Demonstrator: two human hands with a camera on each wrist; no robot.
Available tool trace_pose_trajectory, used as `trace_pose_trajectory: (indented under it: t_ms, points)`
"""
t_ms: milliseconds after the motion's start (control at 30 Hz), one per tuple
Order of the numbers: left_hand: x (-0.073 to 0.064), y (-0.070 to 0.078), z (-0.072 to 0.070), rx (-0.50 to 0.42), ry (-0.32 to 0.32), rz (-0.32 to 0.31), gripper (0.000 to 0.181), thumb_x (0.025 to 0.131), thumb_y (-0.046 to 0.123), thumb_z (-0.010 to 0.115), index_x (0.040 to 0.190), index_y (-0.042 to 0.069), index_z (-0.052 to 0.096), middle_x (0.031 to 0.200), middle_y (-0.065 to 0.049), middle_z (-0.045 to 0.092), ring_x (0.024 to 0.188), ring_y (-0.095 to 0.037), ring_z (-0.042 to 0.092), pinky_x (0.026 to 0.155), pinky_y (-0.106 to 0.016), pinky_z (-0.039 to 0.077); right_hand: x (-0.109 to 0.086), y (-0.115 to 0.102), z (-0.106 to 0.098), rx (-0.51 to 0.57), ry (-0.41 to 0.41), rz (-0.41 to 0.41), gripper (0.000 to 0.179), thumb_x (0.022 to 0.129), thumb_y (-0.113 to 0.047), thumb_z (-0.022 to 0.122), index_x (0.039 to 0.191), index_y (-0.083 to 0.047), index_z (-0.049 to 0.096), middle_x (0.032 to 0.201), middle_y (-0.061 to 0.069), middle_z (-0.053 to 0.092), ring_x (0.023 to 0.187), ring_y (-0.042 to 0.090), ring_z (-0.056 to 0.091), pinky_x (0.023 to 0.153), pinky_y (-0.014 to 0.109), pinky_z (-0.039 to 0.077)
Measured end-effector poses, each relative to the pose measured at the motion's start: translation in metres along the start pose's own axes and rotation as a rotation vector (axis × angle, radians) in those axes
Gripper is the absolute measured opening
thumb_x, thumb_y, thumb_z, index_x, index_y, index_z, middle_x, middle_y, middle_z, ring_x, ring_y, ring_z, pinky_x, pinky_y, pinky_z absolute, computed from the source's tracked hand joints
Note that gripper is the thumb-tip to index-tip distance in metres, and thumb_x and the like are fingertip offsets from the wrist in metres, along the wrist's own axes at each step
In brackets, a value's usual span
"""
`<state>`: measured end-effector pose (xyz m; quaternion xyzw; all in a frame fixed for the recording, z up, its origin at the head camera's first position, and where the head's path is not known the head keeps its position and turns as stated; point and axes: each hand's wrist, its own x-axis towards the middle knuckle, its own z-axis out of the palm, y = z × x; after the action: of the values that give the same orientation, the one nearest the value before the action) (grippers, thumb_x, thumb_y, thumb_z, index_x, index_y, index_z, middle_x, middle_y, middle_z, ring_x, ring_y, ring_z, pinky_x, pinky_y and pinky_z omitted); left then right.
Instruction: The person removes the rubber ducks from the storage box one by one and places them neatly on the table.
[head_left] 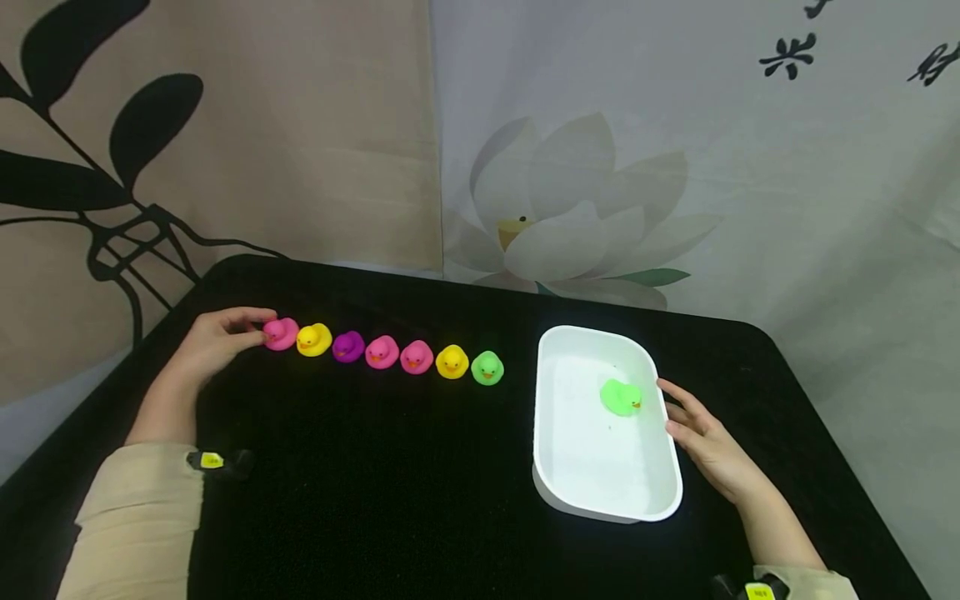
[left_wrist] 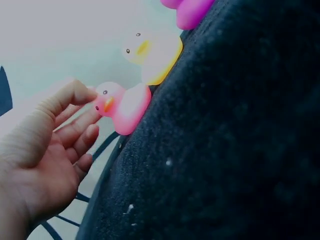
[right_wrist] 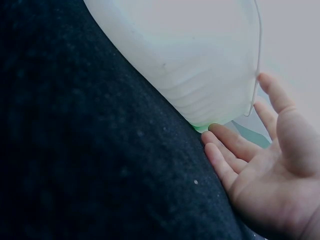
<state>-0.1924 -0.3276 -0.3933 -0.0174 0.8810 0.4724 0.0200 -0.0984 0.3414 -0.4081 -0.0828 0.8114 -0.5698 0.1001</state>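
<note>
My left hand (head_left: 217, 337) is at the left end of a row of small rubber ducks, thumb and fingertips pinching the head side of a pink duck (left_wrist: 131, 111). Right beside that one sits a yellow duck (head_left: 314, 340). The row runs on with a purple duck (head_left: 348, 347), two pink ducks (head_left: 382, 352), another yellow duck (head_left: 452, 362) and a green duck (head_left: 488, 368). On the right, my right hand (head_left: 708, 446) touches the long side of a white tray (head_left: 573, 492) with loosely extended fingers. One bright green duck (head_left: 621, 398) lies inside the tray.
Black cloth covers the table (head_left: 360, 492), whose far edge meets a hanging printed curtain (head_left: 337, 142). Each wrist wears a dark strap with a yellow label. In the right wrist view, the tray's outer wall hides what stands behind it.
</note>
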Motion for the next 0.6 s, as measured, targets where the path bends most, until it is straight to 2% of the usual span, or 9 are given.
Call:
trace_pose_trajectory:
  t_ms: [167, 333, 467, 600]
  points:
    - [-0.003, 0.013, -0.001, 0.003, 0.046, 0.046, 0.048, 0.096, 0.033, 0.057, 0.135, 0.006, 0.049, 0.132, -0.018, 0.046, 0.106, -0.028, 0.041, 0.081, -0.044, 0.035, 0.001, 0.000, 0.000, -0.003, -0.001, -0.006, 0.060, 0.101, -0.018, 0.048, 0.152, -0.014, 0.018, 0.145, 0.030, 0.031, 0.115, 0.006, 0.052, 0.097, 0.064, 0.027]
    - [-0.005, 0.032, 0.002, -0.007, 0.070, 0.101, 0.048, 0.095, 0.035, 0.059, 0.134, 0.008, 0.051, 0.129, -0.017, 0.049, 0.104, -0.027, 0.044, 0.080, -0.044, 0.035, 0.001, 0.001, 0.000, -0.007, 0.001, -0.008, 0.060, 0.100, -0.018, 0.049, 0.152, -0.014, 0.018, 0.145, 0.030, 0.032, 0.115, 0.007, 0.053, 0.096, 0.063, 0.028]
    - [-0.007, 0.053, 0.008, -0.020, 0.105, 0.150, 0.047, 0.092, 0.040, 0.061, 0.130, 0.012, 0.055, 0.124, -0.008, 0.054, 0.101, -0.022, 0.045, 0.079, -0.041, 0.034, 0.000, 0.001, 0.000, -0.009, 0.002, -0.008, 0.060, 0.100, -0.019, 0.048, 0.152, -0.014, 0.018, 0.145, 0.030, 0.031, 0.115, 0.006, 0.052, 0.096, 0.064, 0.028]
    - [-0.011, 0.077, 0.016, -0.025, 0.145, 0.208, 0.043, 0.092, 0.038, 0.063, 0.127, 0.014, 0.059, 0.116, 0.002, 0.059, 0.094, -0.020, 0.047, 0.074, -0.035, 0.035, 0.000, 0.002, -0.001, -0.006, 0.002, -0.012, 0.060, 0.101, -0.018, 0.048, 0.152, -0.014, 0.018, 0.145, 0.031, 0.031, 0.114, 0.005, 0.052, 0.096, 0.064, 0.028]
